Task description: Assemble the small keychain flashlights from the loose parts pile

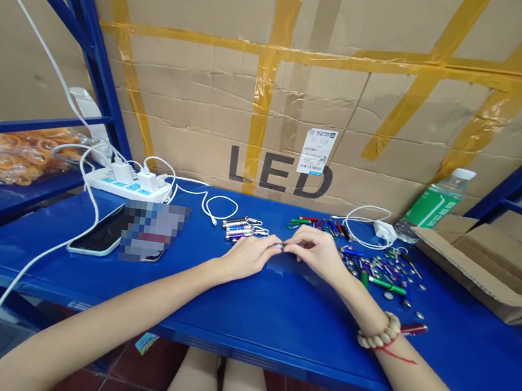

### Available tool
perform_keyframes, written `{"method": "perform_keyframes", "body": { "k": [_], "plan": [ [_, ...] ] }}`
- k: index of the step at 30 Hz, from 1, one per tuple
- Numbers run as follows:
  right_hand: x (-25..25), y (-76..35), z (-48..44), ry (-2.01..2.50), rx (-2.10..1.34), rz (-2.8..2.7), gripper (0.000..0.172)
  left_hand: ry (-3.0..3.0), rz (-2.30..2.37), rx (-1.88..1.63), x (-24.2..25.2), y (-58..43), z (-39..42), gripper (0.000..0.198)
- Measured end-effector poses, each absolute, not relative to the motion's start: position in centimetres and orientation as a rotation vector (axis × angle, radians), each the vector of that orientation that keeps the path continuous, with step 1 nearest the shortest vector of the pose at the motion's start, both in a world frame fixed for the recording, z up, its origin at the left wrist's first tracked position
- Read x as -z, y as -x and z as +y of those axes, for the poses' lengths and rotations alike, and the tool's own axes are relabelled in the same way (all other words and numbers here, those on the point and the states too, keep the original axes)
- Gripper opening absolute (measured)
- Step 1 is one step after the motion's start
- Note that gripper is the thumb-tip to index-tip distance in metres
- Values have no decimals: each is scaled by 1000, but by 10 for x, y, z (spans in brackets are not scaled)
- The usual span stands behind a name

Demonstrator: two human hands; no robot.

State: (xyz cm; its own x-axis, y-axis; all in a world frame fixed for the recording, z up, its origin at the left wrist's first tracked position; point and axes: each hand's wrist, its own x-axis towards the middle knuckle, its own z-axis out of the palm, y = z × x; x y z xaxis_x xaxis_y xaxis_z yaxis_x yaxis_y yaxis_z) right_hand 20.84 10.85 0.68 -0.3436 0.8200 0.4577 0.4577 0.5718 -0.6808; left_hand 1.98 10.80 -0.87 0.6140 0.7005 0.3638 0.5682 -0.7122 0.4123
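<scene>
Over the middle of the blue tabletop (275, 306), my left hand (250, 256) is closed around a small dark and silvery piece (279, 245). My right hand (316, 251) pinches at the other end of that piece, its fingertips almost meeting those of my left. The piece is mostly hidden by the fingers, so I cannot make out what it is. Just behind my left hand lie several small metal flashlights (238, 230) with clips. Beside and behind my right hand are scattered colored tubes, small silver discs and other little parts (387, 282).
A power strip (132, 186) with chargers and white cables sits at the left, near two phones (97, 228). At the right stand a bottle (437, 203) and an open cardboard box (485, 276). A large carton (206, 98) backs the table.
</scene>
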Motion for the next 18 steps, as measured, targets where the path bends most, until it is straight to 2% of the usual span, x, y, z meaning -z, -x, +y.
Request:
{"method": "perform_keyframes", "body": {
  "k": [8,18],
  "plan": [
    [-6,-204,107,1182,-643,-1909,35,-2667,1049,-837,9,-20,109,23],
    [-11,-198,105,1164,-704,-1826,40,-2656,1011,-1033,13,-21,114,21]
  ]
}}
